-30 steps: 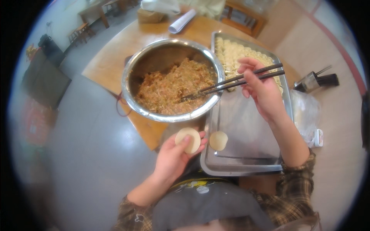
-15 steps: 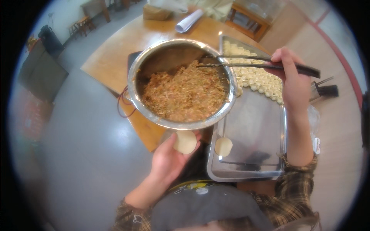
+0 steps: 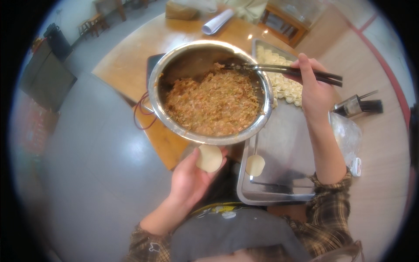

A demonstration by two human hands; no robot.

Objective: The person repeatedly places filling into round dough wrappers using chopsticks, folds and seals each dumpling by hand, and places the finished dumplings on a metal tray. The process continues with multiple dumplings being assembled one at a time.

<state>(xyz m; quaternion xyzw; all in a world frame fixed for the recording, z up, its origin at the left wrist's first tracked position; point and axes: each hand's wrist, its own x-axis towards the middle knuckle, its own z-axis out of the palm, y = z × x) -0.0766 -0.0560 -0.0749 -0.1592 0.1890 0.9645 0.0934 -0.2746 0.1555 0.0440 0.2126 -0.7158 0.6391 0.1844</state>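
Note:
A round, pale dumpling wrapper lies across the fingers of my left hand, with the thumb over its edge, just below the near rim of a big steel bowl. Minced, orange-brown filling fills much of that bowl. My right hand is closed round dark chopsticks, which reach over the bowl's right rim. Their tips touch the far right part of the filling, close together. Beside the bowl, a second wrapper rests on a metal tray.
Rows of shaped dumplings cover the far part of the tray. Right of it are a clear plastic bag and a metal container with a dark end. A rolled white paper lies on the wooden table. A red cord hangs left of the bowl.
My right hand has moved left and slightly down. The chopsticks' tips, spread apart before, are now nearly together at the filling. My left hand keeps the wrapper in the same place.

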